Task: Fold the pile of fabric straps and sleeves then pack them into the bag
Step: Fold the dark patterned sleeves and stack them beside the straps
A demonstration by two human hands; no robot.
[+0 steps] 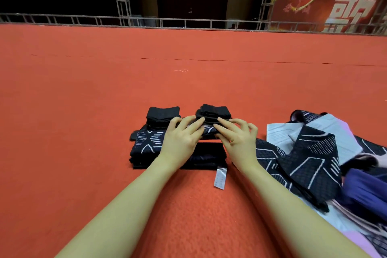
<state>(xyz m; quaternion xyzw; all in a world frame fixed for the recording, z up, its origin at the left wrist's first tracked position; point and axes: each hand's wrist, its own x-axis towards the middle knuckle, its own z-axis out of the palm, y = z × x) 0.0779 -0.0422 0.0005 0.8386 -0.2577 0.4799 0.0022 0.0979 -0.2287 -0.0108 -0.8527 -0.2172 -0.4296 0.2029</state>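
Observation:
A stack of folded dark fabric with white line patterns [146, 146] lies on the red carpet in front of me. On it sit two small piles of folded black straps, one on the left [162, 115] and one on the right [214, 112]. My left hand [182, 134] and my right hand [234, 134] meet at the near edge of the right pile, fingers curled and pinching its folded layers. A white label [219, 177] hangs from the stack's near edge. No bag is in view.
A loose heap of patterned black, white, pink and purple cloth [318, 159] spreads at my right. Red carpet [83, 90] stretches all around. A metal truss rail [188, 22] and a red banner [335, 4] stand at the far edge.

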